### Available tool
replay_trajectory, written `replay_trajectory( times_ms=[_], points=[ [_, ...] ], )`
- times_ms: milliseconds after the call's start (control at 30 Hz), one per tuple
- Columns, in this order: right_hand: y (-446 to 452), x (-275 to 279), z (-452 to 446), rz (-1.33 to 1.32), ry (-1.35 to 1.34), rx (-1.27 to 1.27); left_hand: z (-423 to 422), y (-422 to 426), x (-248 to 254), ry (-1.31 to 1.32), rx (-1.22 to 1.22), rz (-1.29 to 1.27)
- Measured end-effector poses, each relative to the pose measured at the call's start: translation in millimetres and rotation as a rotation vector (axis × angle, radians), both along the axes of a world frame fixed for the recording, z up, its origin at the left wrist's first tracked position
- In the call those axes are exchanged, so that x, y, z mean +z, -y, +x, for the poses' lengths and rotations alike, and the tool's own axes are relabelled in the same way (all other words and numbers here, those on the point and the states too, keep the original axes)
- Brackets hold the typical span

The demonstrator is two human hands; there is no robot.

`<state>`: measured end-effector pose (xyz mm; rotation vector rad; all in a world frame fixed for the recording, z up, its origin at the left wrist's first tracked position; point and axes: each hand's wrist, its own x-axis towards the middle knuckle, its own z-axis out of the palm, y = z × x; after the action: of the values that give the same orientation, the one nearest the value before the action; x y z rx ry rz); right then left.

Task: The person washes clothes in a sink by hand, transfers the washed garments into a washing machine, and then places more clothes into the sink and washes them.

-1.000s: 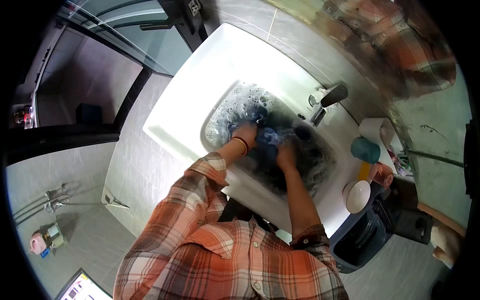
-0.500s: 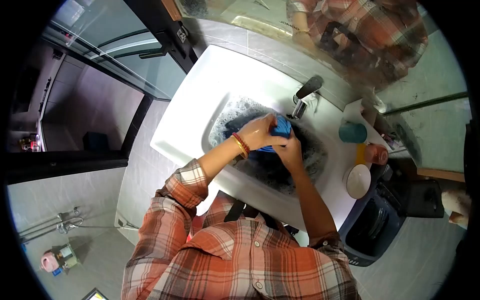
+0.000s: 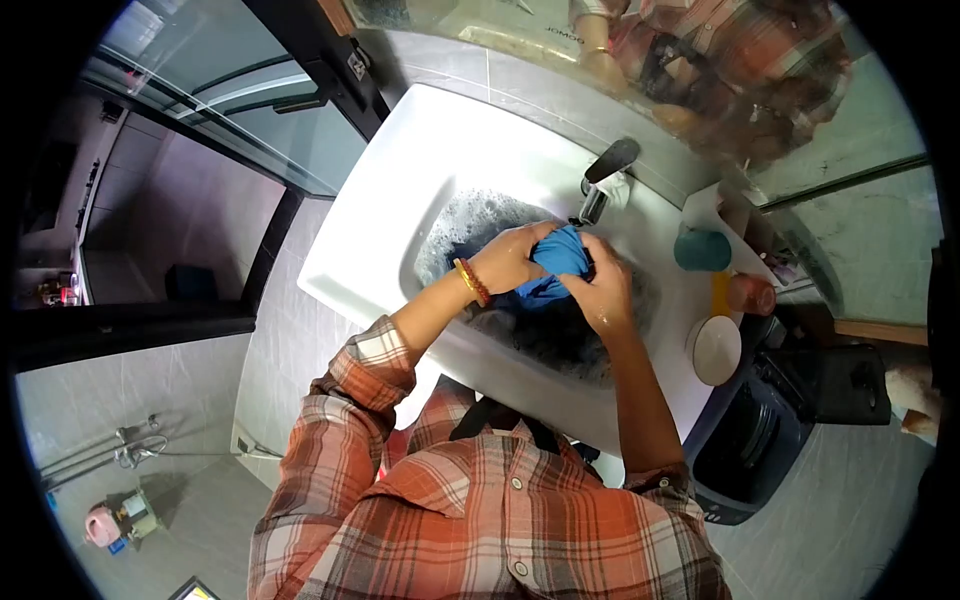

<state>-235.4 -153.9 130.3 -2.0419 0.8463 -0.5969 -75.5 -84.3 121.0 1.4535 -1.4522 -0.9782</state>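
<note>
A bunched wet blue cloth (image 3: pixel 560 255) is held between my two hands above soapy water in the white sink (image 3: pixel 370 230). My left hand (image 3: pixel 508 264), with red and gold bracelets at the wrist, grips its left side. On the right side, my right hand (image 3: pixel 604 290) is closed round it with the thumb in front. Part of the cloth hangs down toward the water. Dark fabric (image 3: pixel 545 335) lies in the water below, partly hidden by suds (image 3: pixel 480 215). Just behind the hands stands the faucet (image 3: pixel 608 170).
On the sink's right side are a teal cup (image 3: pixel 702 250), a reddish cup (image 3: pixel 752 294) and a white bowl (image 3: pixel 717 350). A dark bin (image 3: pixel 740 450) with a raised lid stands to the right. A mirror (image 3: pixel 680 60) runs along the back wall, and a glass door (image 3: pixel 250 100) is at left.
My right hand has shifted right and up, its fingers now spread round the cloth's far side. More of the blue cloth shows between the hands.
</note>
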Motion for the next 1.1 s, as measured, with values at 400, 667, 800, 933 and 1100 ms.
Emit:
replay_trajectory(
  times_ms=[400,667,800,933,1100],
  points=[
    [-33,-107,-49,1.617,0.403,-0.223,-37,-34,-58,-0.137,0.304,0.068],
    [-39,-116,-40,1.883,0.970,0.182,-74,-52,-19,-0.838,0.180,0.058],
    [-45,-103,-43,1.728,0.795,-0.117,-18,-37,-54,-1.361,0.416,0.149],
    [-58,-64,-22,1.983,1.002,-0.078,-32,-31,-87,-1.670,0.178,0.332],
    [-66,-53,-16,2.155,1.061,-0.177,-43,-21,-29,-1.757,0.082,0.160]
  ],
)
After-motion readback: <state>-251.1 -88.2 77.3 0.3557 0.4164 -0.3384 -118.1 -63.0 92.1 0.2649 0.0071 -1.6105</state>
